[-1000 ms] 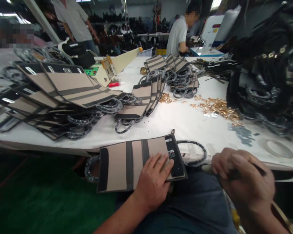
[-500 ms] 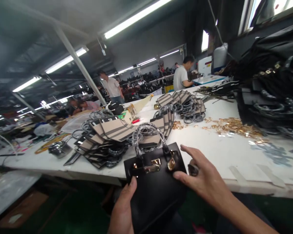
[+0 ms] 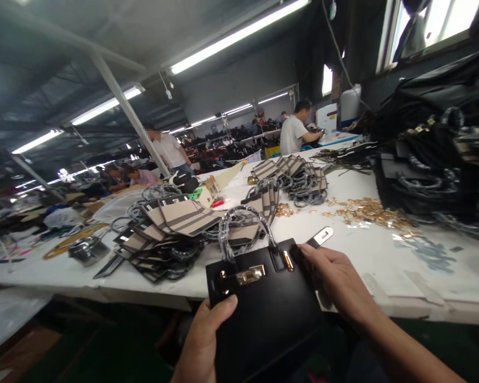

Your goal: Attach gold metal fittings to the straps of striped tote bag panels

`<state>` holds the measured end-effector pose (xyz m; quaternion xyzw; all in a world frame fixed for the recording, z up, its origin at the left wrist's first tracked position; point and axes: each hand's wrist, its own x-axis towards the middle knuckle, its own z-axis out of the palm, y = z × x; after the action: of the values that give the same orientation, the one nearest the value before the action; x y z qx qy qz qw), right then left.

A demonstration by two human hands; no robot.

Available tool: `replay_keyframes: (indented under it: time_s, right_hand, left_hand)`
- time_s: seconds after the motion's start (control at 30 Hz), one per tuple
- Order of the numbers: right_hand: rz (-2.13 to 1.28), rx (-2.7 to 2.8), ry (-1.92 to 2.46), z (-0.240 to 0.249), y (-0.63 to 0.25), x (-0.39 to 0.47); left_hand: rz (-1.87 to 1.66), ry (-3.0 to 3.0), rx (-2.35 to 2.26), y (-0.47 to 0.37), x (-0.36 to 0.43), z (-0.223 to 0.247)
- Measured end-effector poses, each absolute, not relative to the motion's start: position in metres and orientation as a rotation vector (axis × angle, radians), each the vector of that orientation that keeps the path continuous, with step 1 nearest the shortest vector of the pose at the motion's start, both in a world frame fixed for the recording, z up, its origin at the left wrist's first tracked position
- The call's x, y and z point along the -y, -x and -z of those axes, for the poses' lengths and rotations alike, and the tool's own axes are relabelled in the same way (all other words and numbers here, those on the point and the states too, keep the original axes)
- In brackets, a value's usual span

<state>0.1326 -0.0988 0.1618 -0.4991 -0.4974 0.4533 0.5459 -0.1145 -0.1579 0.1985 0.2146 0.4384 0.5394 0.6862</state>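
A small black handbag (image 3: 265,319) is held upright in front of me, at the table's near edge. My left hand (image 3: 209,332) grips its lower left side, thumb on the front panel. Up from its top rises a handle (image 3: 245,213) wrapped in clear plastic. Gold-coloured hardware (image 3: 251,274) sits on the upper front. At the bag's upper right, my right hand (image 3: 337,274) pinches a black strap, whose metal-plated tip (image 3: 323,235) sticks out above the fingers. The rest of that strap is hidden by the hand.
Stacked striped bag panels (image 3: 183,215) with wrapped handles lie on the white table (image 3: 367,266). Gold-coloured metal pieces (image 3: 363,210) are scattered to the right, beside grey strips (image 3: 427,252). A black heap (image 3: 419,133) stands far right. A person in a light shirt (image 3: 293,135) works at the back.
My right hand has gone from spread beside the bag to pinching the strap, now pulled out to the right with its metal tip showing. The left hand keeps its hold.
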Motion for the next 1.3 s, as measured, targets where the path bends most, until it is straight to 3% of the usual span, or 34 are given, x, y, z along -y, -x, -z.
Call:
replay_keyframes:
  time_s: [0.4,0.63,0.83,1.0,1.3]
  right_hand:
    - [-1.219,1.0,1.035,-0.14,-0.145,0.081]
    - [-1.504,0.836,1.013,-0.128,-0.142,0.067]
    - [-1.221,1.139,1.348,-0.109,-0.154,0.059]
    - [-0.867,1.352,1.64,-0.103,-0.172,0.054]
    - [-1.162,1.12,1.513,-0.1,-0.186,0.102]
  left_hand:
    - [-1.09,-0.557,-0.73,0.11,0.123,-0.156]
    - [-1.09,-0.598,-0.519,0.103,0.116,-0.141]
    - [-1.067,-0.488,-0.567,0.092,0.105,-0.14]
    - [-0.979,-0.447,-0.416,0.087,0.089,-0.109]
    - [-0.764,-0.438,-0.277,0.093,0.052,-0.063]
